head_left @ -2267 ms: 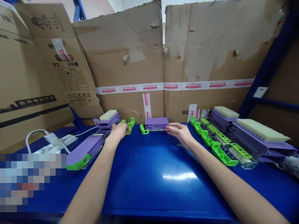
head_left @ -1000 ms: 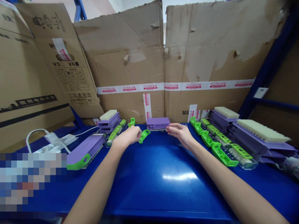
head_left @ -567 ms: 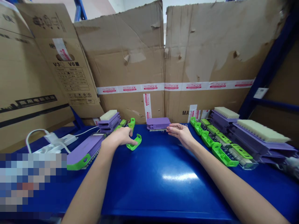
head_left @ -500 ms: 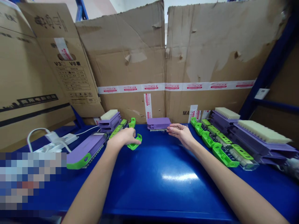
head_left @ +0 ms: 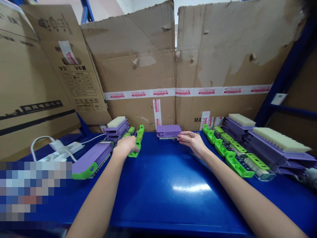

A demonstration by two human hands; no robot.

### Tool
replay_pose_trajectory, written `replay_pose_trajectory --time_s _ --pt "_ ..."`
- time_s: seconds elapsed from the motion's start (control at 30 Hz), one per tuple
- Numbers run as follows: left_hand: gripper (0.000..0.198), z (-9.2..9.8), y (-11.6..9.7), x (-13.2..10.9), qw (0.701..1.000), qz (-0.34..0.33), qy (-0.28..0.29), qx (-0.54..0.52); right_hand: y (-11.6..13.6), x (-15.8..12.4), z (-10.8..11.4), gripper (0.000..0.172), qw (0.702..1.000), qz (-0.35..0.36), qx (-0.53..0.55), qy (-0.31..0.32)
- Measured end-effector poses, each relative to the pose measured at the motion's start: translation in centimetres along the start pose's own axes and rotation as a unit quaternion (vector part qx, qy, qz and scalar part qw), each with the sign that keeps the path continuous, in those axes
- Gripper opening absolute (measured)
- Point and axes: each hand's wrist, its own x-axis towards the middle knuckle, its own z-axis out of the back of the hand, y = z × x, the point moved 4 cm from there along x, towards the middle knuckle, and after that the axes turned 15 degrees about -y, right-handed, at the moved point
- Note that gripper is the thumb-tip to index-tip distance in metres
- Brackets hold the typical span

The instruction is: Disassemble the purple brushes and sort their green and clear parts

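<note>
On the left, my left hand (head_left: 127, 145) grips a curved green plastic piece (head_left: 135, 152) low over the blue table, beside a row of green parts (head_left: 128, 132). My right hand (head_left: 192, 140) is at the right end of a purple block (head_left: 168, 130) with bristles underneath, near the back. Small metal springs show around its fingers, which are pressed together; exactly what they hold is too small to make out. To the right runs a second row of green brackets (head_left: 220, 147) with springs and lighter green pieces (head_left: 234, 145) alongside.
Purple blocks topped with cream bristle pads (head_left: 281, 138) stand at the right. A purple brush with a green end (head_left: 91, 158) lies at left, near a white power strip (head_left: 61, 150). Cardboard panels (head_left: 138, 72) wall off the back. The blue table (head_left: 158, 198) reaches the front edge.
My left hand has moved left with the green piece, bringing it against the left row of green parts. My right hand has stayed in nearly the same place.
</note>
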Motion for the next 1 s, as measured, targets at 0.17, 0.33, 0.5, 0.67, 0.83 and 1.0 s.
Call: replay_pose_trajectory --time_s 0.17,0.33,0.5,0.67,0.83,1.0 --pt "0.044 0.0 0.1 0.0 1.000 0.011 -0.001 -0.003 0.1 -0.2 0.0 0.033 1.000 -0.001 -0.014 -0.003" --pt "0.043 -0.5 0.2 0.5 0.999 0.010 -0.027 0.015 0.2 -0.3 0.0 0.033 0.999 -0.002 -0.039 -0.005" --pt "0.045 0.1 0.1 0.3 0.998 0.012 -0.049 0.030 0.3 -0.3 0.1 0.033 0.998 -0.001 -0.059 -0.002" --pt "0.046 2.1 -3.1 -1.4 0.979 -0.081 -0.185 -0.027 0.0 -0.6 -0.4 0.034 0.998 -0.017 -0.061 0.023" --pt "0.044 1.4 -9.1 -3.8 0.902 -0.303 -0.241 -0.191 -0.8 -1.5 -1.5 0.039 0.992 -0.041 -0.067 0.101" --pt "0.034 0.1 -10.8 -4.0 0.864 -0.353 -0.201 -0.298 -0.9 -1.9 -1.8 0.042 0.986 -0.046 -0.072 0.141"
